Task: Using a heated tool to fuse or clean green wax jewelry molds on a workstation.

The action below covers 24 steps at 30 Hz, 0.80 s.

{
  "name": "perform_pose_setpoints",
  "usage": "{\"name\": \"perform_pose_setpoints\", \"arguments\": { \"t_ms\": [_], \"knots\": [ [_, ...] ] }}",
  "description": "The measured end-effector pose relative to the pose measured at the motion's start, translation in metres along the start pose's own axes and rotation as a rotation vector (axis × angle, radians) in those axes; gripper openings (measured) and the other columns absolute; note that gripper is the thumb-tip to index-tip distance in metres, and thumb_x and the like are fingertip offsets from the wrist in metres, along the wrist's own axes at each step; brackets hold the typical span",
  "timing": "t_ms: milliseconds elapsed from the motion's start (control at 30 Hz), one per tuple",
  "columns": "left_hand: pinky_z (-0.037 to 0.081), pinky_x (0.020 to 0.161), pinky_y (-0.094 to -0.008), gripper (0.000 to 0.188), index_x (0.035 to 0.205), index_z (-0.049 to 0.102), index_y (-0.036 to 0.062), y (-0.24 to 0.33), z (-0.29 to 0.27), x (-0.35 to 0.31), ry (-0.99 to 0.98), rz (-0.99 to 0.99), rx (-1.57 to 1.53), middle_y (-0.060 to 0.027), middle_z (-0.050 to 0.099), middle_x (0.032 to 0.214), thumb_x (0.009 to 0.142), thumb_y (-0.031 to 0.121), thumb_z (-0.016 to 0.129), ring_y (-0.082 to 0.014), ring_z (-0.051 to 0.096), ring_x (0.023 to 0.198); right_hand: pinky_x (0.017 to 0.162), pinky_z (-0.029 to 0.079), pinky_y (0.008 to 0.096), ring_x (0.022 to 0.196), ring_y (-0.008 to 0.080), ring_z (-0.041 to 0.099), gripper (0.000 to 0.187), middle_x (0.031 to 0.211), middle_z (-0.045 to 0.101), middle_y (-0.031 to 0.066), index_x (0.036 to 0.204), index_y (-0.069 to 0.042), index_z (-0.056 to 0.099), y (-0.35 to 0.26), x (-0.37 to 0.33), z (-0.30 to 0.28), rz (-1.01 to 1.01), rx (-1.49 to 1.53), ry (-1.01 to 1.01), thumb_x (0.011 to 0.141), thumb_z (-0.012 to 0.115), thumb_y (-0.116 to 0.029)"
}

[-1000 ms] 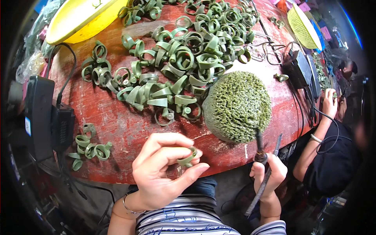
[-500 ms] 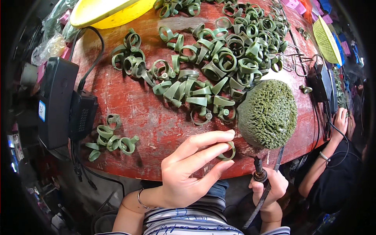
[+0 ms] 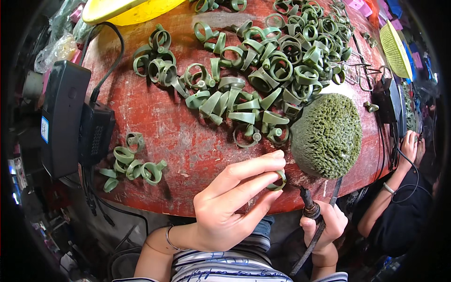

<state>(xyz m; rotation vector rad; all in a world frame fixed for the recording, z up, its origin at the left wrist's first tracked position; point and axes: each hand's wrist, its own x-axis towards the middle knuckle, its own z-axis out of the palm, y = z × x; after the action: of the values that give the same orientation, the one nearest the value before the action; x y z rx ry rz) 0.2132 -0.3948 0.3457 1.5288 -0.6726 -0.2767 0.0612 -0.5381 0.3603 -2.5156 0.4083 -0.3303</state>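
Note:
Between the thumb and fingers of my left hand (image 3: 228,202) is a small green ring (image 3: 283,180), held over the table's near edge. My right hand (image 3: 331,221) grips a pen-shaped heating tool (image 3: 308,203) with a dark collar and a thin bent tip. That tip points left and lies very close to the ring; whether they touch I cannot tell. A long narrow grey strip, like a file (image 3: 314,239), also passes through my right hand. Just beyond stands a rounded green lump (image 3: 329,136) with a rough, pitted face.
Many green rings (image 3: 279,66) lie heaped across the red table (image 3: 197,164); a smaller group (image 3: 134,167) sits at left. Black power boxes (image 3: 66,120) with cables stand at the left edge. A yellow basin (image 3: 136,11) is far left. Another person's arm (image 3: 397,167) is at right.
The ring has turned in my left fingers and shows less of its opening. My right hand keeps its grip on the tool and the strip. The whole view has shifted slightly.

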Motion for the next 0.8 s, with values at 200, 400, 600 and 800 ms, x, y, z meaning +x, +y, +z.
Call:
{"name": "perform_pose_setpoints", "arguments": {
  "t_ms": [200,400,600,800],
  "knots": [
    [0.052,0.087,-0.0331,0.032,0.099,0.066,-0.0074,-0.0003,0.0004,-0.0003,0.007,-0.005,-0.004,-0.0163,0.063,0.11,0.068,-0.012,0.071,-0.0273,0.063,0.102,0.045,0.044,0.0276,0.047,0.0203,0.056,0.044,0.06,0.057,0.0079,0.084,0.002,0.062,-0.0005,0.0,-0.001,0.009,-0.017,-0.009,0.071,0.079,-0.037],
    [0.052,0.087,-0.0333,0.032,0.099,0.066,-0.0075,-0.0005,-0.0001,0.0,0.008,-0.004,-0.005,-0.0167,0.063,0.11,0.069,-0.012,0.07,-0.0276,0.063,0.102,0.046,0.045,0.0278,0.048,0.0209,0.056,0.045,0.062,0.057,0.0086,0.084,0.002,0.062,-0.0001,0.0003,-0.0008,0.001,-0.015,-0.008,0.071,0.079,-0.037],
    [0.052,0.087,-0.0332,0.031,0.1,0.065,-0.0076,-0.0011,-0.0002,-0.0007,0.013,-0.013,-0.018,-0.017,0.063,0.11,0.069,-0.011,0.07,-0.0278,0.063,0.102,0.046,0.045,0.028,0.048,0.0211,0.057,0.045,0.062,0.058,0.0088,0.084,0.002,0.062,-0.0012,0.0011,-0.0019,0.004,-0.02,-0.022,0.071,0.079,-0.037],
    [0.051,0.093,-0.0391,0.033,0.103,0.061,-0.0075,-0.0042,-0.0046,-0.0009,-0.073,0.023,-0.024,-0.0191,0.055,0.116,0.072,-0.013,0.069,-0.0343,0.058,0.11,0.046,0.045,0.0283,0.049,0.0215,0.057,0.045,0.062,0.058,0.0089,0.085,0.002,0.062,-0.0002,0.0004,-0.0025,0.007,-0.015,-0.028,0.071,0.079,-0.037]
  ]
}}
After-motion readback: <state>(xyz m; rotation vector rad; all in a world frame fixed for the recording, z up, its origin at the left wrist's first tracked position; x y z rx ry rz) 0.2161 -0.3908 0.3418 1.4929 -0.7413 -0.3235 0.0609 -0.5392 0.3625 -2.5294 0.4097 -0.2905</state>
